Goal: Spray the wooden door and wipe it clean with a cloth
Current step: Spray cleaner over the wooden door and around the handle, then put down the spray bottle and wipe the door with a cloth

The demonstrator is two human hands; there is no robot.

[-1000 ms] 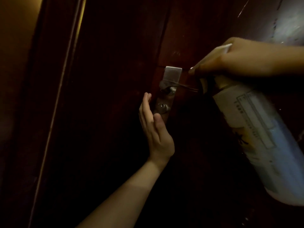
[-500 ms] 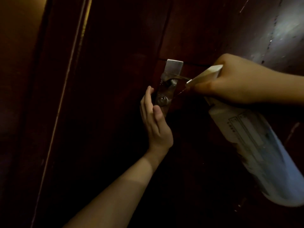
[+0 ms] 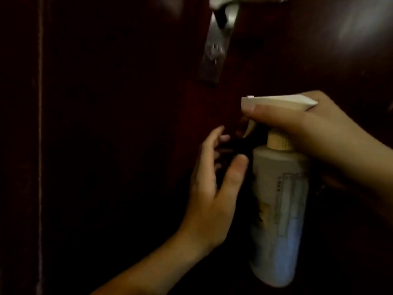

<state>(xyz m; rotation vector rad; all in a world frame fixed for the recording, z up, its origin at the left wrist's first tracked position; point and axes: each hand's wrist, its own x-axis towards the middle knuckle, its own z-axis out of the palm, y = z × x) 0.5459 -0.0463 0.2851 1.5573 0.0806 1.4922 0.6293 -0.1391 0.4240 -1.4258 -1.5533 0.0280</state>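
One dark wooden door (image 3: 119,145) in front of me, one shiny metal handle plate (image 3: 214,50) near its top edge, one spray bottle (image 3: 276,209), my two hands, left hand (image 3: 210,188) and right hand (image 3: 308,128).

The handle (image 3: 225,9) at twelve o'clock is cut off by the top edge, and its plate (image 3: 214,50) is smeared with blur. The label print on the bottle (image 3: 280,201) is too soft to read. Most of the door (image 3: 117,145) sinks into darkness, its grain lost. The left hand (image 3: 210,186) curls near the trigger, fingertips blurred against something dark I can't make out. The right hand (image 3: 314,133) covers the sprayer's neck; its forearm runs off at three o'clock.
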